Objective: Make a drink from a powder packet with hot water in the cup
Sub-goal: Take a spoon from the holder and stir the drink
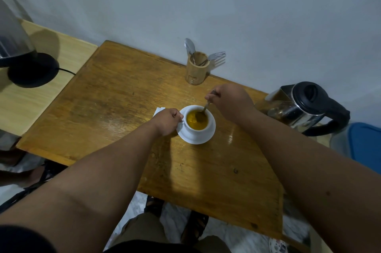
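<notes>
Cup (198, 127) holds yellow drink; right hand (228, 102) pinches spoon (203, 111) in it, left hand (167, 119) grips handle; only stirring appears left.

Plain pale blue-grey wall (226, 5); worn wooden table (115, 96); lighter side table (26, 108) left; marbled floor (175, 217).

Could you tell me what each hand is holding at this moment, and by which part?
The right hand pinches the spoon by the top of its handle, bowl in the drink. The left hand grips the white cup by its side handle.
</notes>
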